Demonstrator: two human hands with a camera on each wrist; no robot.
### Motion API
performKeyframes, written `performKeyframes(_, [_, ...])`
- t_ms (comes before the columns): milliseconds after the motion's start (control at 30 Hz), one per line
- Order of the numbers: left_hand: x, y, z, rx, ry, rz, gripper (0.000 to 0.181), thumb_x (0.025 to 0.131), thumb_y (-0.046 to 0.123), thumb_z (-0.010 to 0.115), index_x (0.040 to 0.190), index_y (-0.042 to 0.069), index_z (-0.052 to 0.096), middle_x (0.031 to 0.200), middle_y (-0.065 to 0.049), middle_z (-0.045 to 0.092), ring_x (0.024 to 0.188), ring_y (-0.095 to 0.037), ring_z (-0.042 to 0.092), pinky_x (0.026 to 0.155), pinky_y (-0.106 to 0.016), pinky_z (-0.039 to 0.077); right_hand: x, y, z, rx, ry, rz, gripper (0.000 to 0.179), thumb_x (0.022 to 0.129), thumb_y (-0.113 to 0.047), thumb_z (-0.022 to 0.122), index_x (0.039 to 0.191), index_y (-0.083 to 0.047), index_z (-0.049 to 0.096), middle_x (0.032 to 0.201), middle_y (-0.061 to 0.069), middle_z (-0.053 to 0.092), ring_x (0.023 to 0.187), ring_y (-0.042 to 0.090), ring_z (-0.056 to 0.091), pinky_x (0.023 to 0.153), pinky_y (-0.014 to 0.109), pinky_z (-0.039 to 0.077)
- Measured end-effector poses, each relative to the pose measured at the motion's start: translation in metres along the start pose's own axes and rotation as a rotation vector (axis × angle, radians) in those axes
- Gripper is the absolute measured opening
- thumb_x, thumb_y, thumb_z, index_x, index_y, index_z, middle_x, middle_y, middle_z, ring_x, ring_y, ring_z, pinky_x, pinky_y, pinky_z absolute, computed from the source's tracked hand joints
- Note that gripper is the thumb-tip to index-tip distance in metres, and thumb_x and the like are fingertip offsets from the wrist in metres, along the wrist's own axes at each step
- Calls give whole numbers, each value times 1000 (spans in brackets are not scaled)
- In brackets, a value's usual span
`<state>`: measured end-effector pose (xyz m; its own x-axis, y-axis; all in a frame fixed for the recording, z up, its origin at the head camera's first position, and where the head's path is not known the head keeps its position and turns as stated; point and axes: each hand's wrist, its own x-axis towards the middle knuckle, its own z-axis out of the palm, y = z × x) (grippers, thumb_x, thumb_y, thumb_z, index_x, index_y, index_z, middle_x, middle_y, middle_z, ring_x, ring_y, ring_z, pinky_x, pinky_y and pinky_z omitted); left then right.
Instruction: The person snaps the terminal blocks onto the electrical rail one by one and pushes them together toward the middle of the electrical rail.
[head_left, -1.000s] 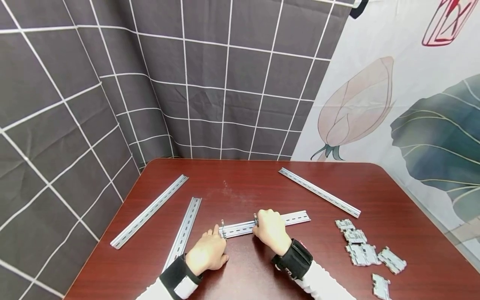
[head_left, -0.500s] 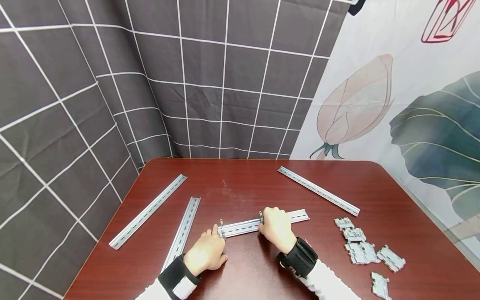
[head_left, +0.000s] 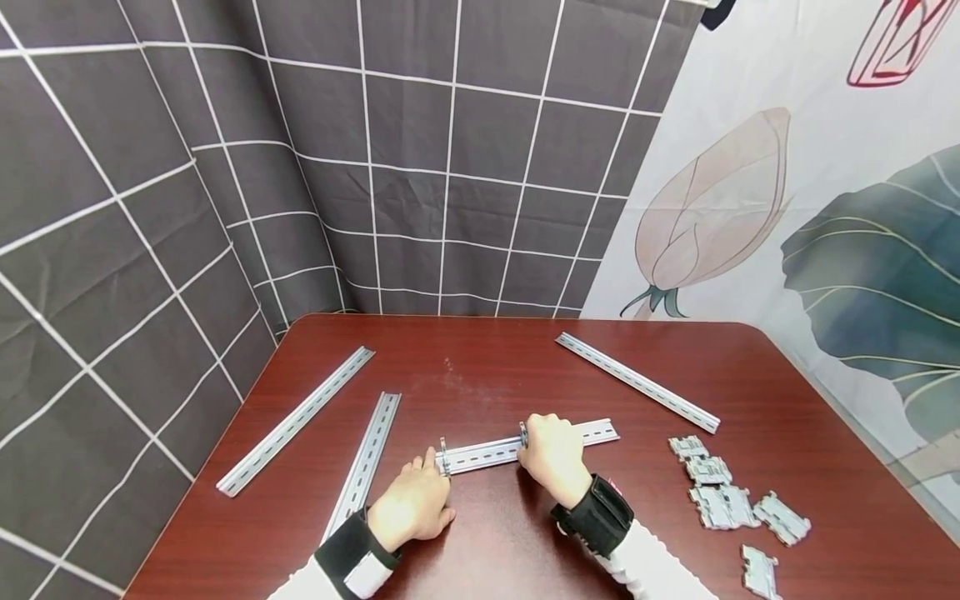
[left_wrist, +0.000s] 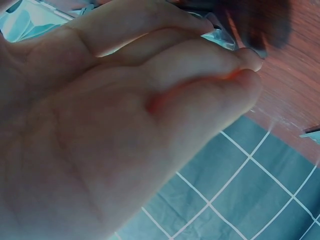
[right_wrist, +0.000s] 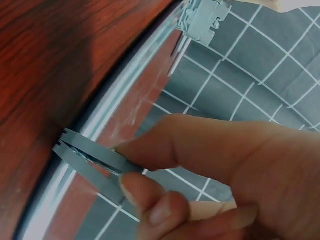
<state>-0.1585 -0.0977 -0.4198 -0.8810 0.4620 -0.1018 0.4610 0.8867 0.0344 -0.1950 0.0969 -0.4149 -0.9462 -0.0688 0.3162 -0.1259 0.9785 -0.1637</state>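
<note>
A slotted metal DIN rail lies crosswise in the middle of the table. With thumb and fingers, my right hand pinches grey terminal blocks, two thin pieces side by side that sit across the rail and splay slightly apart in the right wrist view. Another grey terminal block stands on the rail's left end, also visible at the top of the right wrist view. My left hand lies palm down, its extended fingertips right at that left end. The left wrist view is mostly filled by this hand, hiding the contact.
Two more rails lie on the left, the nearer one partly behind the left wrist strap. A further rail slants at the back right. Several loose terminal blocks lie on the table's right side. Grey gridded cloth hangs behind.
My right hand has shifted a little to the right along the rail with the pinched terminal blocks, then held still. The left hand stays at the rail's left end.
</note>
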Motion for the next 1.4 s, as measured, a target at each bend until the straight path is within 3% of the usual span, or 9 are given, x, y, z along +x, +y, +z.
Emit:
performKeyframes(200, [0, 1, -1, 1, 11, -2, 38, 80, 32, 73, 97, -2, 71, 125, -29, 59, 111, -41, 58, 95, -46, 48, 0, -5, -1, -42, 2, 4, 26, 62, -11, 79, 55, -10, 54, 59, 12, 63, 54, 34, 63, 42, 43, 45])
performKeyframes(400, [-2, 1, 4, 5, 20, 4, 35, 78, 32, 74, 91, -1, 71, 123, -29, 60, 107, -40, 59, 92, -45, 49, -5, -30, 0, 42, 30, -117, 34, 69, -23, 79, 54, -12, 52, 54, 9, 59, 50, 31, 61, 40, 39, 43])
performKeyframes(600, [-1, 2, 5, -31, -6, 4, 44, 80, 30, 72, 109, -3, 69, 128, -30, 57, 119, -43, 56, 98, -48, 47, -9, -66, 8, 181, -125, -202, 37, 80, -30, 72, 54, -15, 52, 55, 5, 58, 53, 29, 62, 42, 34, 40])
performKeyframes(700, [-1, 3, 4, -38, -22, 15, 45, 82, 30, 71, 113, -4, 68, 129, -28, 58, 122, -42, 55, 99, -49, 46, -9, -76, 14, 171, -160, -192, 35, 79, -28, 73, 55, -14, 53, 59, 8, 62, 54, 30, 63, 41, 35, 42])
performKeyframes(867, [-1, 2, 4, -46, -52, 18, 44, 81, 31, 72, 108, -4, 70, 129, -25, 60, 123, -43, 54, 101, -48, 45, -7, -80, 20, 135, -137, -169, 31, 70, -23, 77, 54, -14, 52, 60, 8, 63, 54, 29, 63, 41, 36, 45])
performKeyframes(1100, [-1, 0, -2, -59, -58, 16, 44, 79, 31, 73, 105, -3, 70, 130, -26, 59, 125, -43, 52, 101, -49, 44, 0, -81, 22, 111, -134, -152, 36, 66, -24, 79, 51, -17, 48, 57, 6, 60, 54, 29, 62, 42, 38, 46])
performKeyframes(1400, [0, -2, -5, -66, -73, -1, 40, 77, 32, 75, 97, -2, 70, 132, -31, 55, 124, -43, 52, 102, -48, 43, 5, -73, 20, 81, -124, -126, 28, 60, -17, 78, 52, -15, 51, 59, 8, 63, 54, 29, 63, 42, 39, 45])
